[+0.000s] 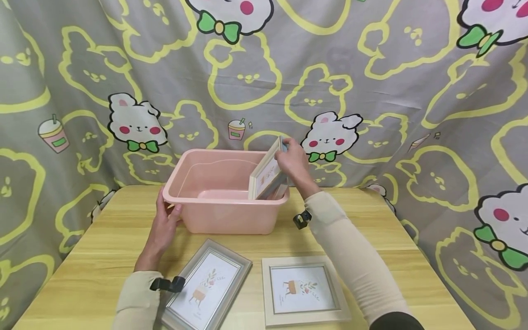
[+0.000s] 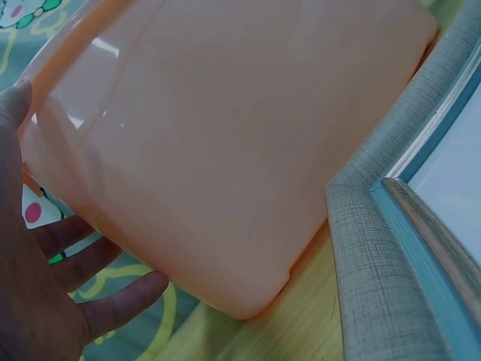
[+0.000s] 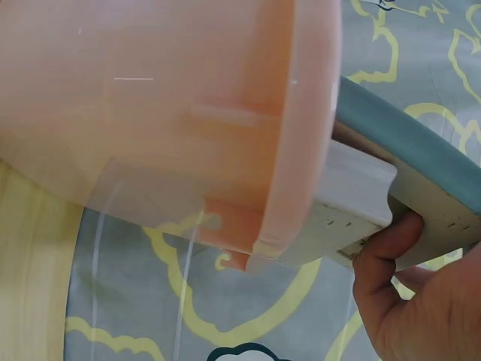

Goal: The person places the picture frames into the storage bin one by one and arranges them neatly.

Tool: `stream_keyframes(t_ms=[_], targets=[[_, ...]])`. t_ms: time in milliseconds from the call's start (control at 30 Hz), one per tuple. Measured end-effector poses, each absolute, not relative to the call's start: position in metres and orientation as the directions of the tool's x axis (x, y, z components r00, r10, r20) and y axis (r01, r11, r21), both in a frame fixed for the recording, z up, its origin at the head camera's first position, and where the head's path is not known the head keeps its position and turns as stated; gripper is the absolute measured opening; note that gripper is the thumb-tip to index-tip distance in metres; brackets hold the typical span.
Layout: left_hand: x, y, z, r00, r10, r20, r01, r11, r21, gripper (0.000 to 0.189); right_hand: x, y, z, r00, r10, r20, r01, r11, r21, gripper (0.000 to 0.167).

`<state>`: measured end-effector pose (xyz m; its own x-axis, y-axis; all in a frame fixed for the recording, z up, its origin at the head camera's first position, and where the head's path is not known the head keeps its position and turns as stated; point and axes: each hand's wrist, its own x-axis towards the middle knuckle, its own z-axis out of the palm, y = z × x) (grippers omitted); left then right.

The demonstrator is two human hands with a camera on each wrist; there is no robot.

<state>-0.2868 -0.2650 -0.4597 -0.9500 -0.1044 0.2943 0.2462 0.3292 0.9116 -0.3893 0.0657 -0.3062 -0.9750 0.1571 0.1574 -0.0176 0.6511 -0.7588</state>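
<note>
A pink plastic bin [image 1: 231, 215] stands at the back of the table. At its left end my left hand [image 1: 162, 229] rests with the thumb near the rim and fingers spread along the side, as the left wrist view shows. My right hand [image 1: 294, 160] grips a cream picture frame [image 1: 252, 188] by its upper end, tilted in the bin's right end. A blue edge [image 1: 284, 147] shows by the fingers; in the right wrist view a blue-green frame [image 3: 421, 143] lies against a whitish frame [image 3: 353, 184]. Their lower parts are hidden by the bin wall.
In front of the bin lie a grey picture frame [image 1: 243, 270], under the left wrist, and a cream picture frame [image 1: 268, 293] near the right forearm, both face up on the wooden table [image 1: 82, 275]. A patterned curtain [image 1: 255, 123] hangs close behind the bin.
</note>
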Motion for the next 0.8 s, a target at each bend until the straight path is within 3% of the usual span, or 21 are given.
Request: stream_keyframes(t_ms=[467, 800], targets=[[-0.289, -0.264, -0.459, -0.947, -0.104, 0.304, 0.256, 0.326, 0.91, 0.072, -0.389, 0.059, -0.311, -0.964, 0.13, 0.231, -0.066, 0.726, -0.685, 0.053], [-0.289, -0.265, -0.459, -0.947, -0.108, 0.304, 0.254, 0.33, 0.909, 0.072, -0.391, 0.055, -0.314, -0.969, 0.131, 0.21, -0.05, 0.726, -0.685, 0.054]])
